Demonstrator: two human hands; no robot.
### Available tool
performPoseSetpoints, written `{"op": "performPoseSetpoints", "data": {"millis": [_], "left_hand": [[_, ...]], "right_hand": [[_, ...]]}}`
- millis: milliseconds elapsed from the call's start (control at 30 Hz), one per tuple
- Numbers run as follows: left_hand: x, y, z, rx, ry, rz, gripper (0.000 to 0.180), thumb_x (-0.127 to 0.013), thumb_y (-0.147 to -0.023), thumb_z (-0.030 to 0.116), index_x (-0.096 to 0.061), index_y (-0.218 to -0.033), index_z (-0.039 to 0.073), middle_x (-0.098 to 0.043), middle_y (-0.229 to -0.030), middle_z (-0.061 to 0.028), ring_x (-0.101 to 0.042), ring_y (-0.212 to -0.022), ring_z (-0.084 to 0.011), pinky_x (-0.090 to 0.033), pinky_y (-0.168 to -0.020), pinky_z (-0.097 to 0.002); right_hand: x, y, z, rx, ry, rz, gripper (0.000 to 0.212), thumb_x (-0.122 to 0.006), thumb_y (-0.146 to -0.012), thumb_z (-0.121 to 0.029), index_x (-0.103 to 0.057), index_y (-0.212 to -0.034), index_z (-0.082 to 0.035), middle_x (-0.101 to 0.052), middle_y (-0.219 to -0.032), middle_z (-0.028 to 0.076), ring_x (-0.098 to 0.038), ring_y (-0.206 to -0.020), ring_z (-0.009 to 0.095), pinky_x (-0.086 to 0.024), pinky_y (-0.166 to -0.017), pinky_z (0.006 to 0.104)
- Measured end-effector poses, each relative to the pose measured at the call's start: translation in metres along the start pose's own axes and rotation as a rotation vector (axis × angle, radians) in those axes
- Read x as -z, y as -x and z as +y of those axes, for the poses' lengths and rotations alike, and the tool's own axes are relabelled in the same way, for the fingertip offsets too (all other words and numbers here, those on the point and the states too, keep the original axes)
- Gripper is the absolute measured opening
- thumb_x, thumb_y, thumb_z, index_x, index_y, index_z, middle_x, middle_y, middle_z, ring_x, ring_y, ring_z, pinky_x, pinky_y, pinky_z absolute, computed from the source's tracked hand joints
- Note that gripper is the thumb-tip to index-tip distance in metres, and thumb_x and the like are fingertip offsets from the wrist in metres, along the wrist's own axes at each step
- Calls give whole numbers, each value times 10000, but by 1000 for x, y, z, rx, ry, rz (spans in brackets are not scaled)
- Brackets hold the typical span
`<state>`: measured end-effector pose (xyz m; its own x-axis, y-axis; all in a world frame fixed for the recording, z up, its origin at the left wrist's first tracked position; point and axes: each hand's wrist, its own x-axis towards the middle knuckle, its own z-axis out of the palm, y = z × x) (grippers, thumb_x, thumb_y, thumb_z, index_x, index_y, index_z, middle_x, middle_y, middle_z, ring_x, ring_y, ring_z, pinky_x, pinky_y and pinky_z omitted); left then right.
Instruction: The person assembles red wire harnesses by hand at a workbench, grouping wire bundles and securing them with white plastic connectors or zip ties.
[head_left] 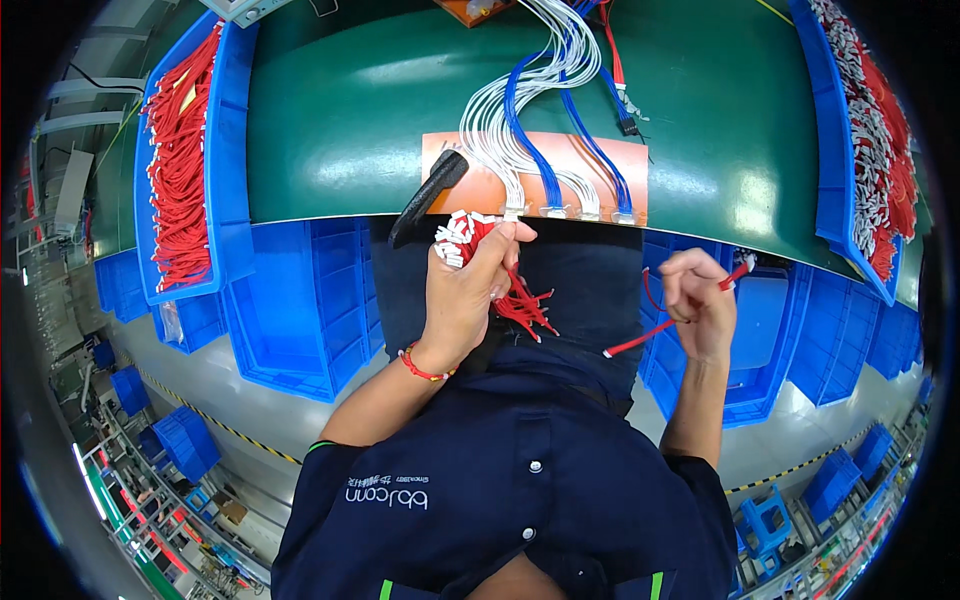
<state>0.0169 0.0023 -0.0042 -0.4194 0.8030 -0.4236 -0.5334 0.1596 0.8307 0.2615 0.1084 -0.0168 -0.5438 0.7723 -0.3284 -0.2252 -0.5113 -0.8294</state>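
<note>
My left hand [460, 305] is closed round a bundle of red wire cables [525, 309] just below the table's front edge. White connectors [455, 238] bunch out at the bundle's upper left, and the other ends hang below. The thumb and fingertips reach a white connector at the edge of an orange board [632, 165]; whether they press on it I cannot tell. To the right, my right hand [703, 300] grips a single red cable [640, 338], with a white connector end sticking out past the fingers. White wires [490, 110] and blue wires [530, 135] run down the board to a row of connectors.
A black handle-shaped piece [430, 198] lies at the board's left edge. Blue bins of red cables flank the green table [350, 130]: one at left [230, 150], one at right [832, 150]. Further blue bins [290, 310] stand below. Loose red and black leads [622, 105] lie behind the board.
</note>
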Motion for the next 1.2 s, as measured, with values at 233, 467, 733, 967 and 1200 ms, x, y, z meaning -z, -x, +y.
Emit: {"op": "performPoseSetpoints", "data": {"millis": [233,467,733,967,1200], "left_hand": [[-4,1,0,-19,28,23,204,-577,-962,143,-681,-930,-29,-553,-668,10,-375,-466,-10,-283,-425,-200],[-5,-2,2,-39,18,31,202,-578,-945,149,-689,-931,-19,-569,-682,4,-369,-476,-14,-279,-443,-201],[-1,-2,7,5,0,-37,209,-566,-957,147,-694,-975,-17,-584,-704,-2,-369,-486,-16,-286,-451,-199],[-3,-2,3,-4,21,-36,218,-557,-969,157,-691,-989,-15,-586,-717,3,-368,-495,-8,-289,-456,-193],[1,0,1,3,58,-65,232,-560,-977,173,-676,-1033,-20,-596,-791,-7,-380,-503,-16,-301,-464,-195]], "right_hand": [[-57,-2,20,100,825,-295,222,-675,-823,-59,-678,-1044,-35,-533,-800,35,-497,-677,120,-401,-626,244],[-86,-15,55,313,934,-304,252,-706,-801,-126,-649,-1028,-31,-568,-905,87,-629,-764,244,-506,-653,341],[-45,-8,12,-26,643,-277,215,-599,-811,28,-659,-1017,7,-616,-683,40,-584,-594,88,-442,-554,217],[1,2,5,167,-245,-224,196,-651,-866,-118,-605,-991,27,-617,-724,115,-367,-441,37,-258,-412,180],[-50,-15,7,-4,281,64,218,-574,-957,-169,-690,-992,12,-550,-653,-13,-357,-522,11,-232,-476,194]]}}
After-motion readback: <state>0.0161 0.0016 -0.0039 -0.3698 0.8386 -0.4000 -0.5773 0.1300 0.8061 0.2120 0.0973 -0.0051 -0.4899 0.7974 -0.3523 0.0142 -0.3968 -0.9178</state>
